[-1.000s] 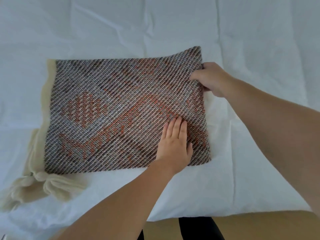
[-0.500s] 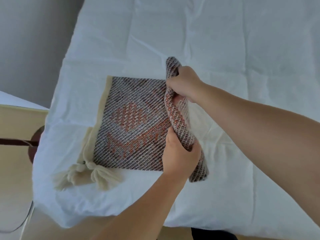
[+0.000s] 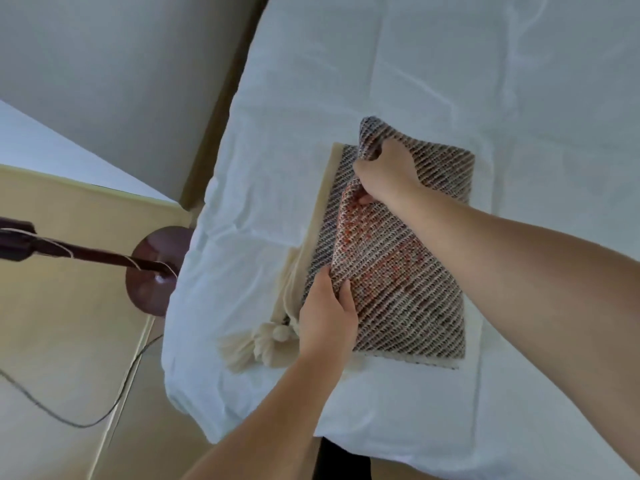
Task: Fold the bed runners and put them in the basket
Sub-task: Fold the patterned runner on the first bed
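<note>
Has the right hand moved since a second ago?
Yes. The right hand carried the bed runner edge leftward, from its right side to near its cream border.

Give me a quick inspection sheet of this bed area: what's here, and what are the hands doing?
Surface: bed covered by a wrinkled white sheet.
Job's things: woven bed runner lies part-folded on the bed, with cream tassels at its left end; no basket in view.
Clutter: nothing seen.
Hands: left hand pinches the runner's near folded edge; right hand grips its far edge.
Cables: dark cable trails across the floor beside the bed.
Surroundings: dark round-based stand on the floor; grey wall behind.
</note>
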Demonstrator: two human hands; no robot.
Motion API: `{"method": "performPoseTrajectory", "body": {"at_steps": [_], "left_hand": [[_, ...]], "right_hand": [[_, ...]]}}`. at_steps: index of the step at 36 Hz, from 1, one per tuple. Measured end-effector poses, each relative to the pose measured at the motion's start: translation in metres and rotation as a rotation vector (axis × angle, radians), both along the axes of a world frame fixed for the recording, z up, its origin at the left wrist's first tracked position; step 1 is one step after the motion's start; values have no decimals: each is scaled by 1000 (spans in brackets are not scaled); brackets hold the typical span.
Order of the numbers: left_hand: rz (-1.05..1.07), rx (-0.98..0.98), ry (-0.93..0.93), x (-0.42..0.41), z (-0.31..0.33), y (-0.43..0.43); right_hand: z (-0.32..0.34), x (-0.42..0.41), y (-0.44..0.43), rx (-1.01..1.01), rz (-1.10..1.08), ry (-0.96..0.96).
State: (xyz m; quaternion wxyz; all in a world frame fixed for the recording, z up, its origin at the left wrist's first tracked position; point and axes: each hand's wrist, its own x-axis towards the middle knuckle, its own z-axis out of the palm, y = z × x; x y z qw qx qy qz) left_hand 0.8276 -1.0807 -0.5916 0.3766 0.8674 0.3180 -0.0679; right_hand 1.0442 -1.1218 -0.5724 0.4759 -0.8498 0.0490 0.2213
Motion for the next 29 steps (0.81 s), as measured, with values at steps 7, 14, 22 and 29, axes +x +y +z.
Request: {"method": "performPoseTrajectory", "body": {"at_steps": [7, 14, 22, 29], "left_hand": [[-42, -1, 41, 3, -20, 57], [-141, 53, 125, 10, -48, 76], [-308, 385, 0, 33, -62, 69], [-583, 483, -31, 120, -80, 70]], "right_hand": [[-25, 4, 51, -75, -12, -1], [-51, 6, 63, -125, -44, 71], [-58, 11, 42, -470, 295, -572], [-84, 22, -20, -813, 606, -460]]}}
